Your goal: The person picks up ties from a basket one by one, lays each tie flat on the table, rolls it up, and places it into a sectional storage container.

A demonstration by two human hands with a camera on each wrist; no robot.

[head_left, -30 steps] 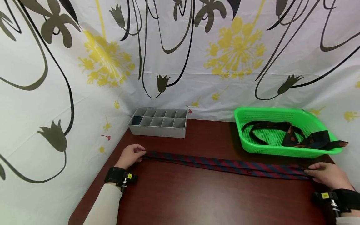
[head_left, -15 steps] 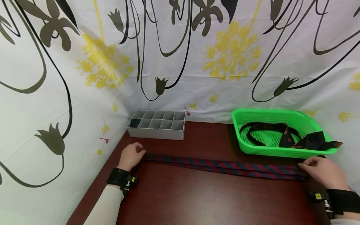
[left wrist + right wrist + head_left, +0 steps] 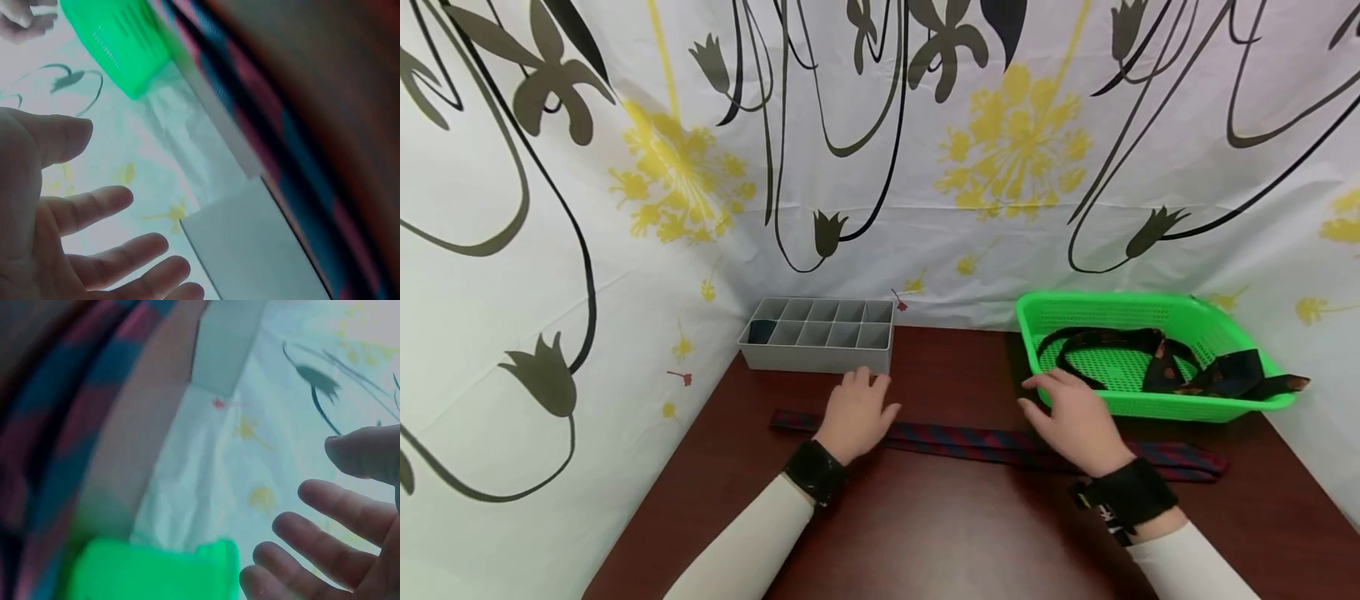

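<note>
"Striped tie (image 3: pixel 958 440): is anyone holding it?"

"No. A second ago the left hand (image 3: pixel 855 415) and right hand (image 3: pixel 1078 419) were at its two ends; now both are inward of them, above it, fingers loose, gripping nothing. It lies lengthwise across the tabletop (image 3: pixel 955 525), so spreading it out looks finished, I'd judge."

"Sure they're free?"

"The wrist views show parted fingers with nothing between; the head view gives mostly the backs."

"And beyond?"

"Only the head view reveals the dark tie (image 3: pixel 1236 375) in the green basket (image 3: pixel 1157 406) and a dark blue piece (image 3: pixel 762 332) in the near-left compartment of the grey divided box (image 3: pixel 816 358)."
</note>
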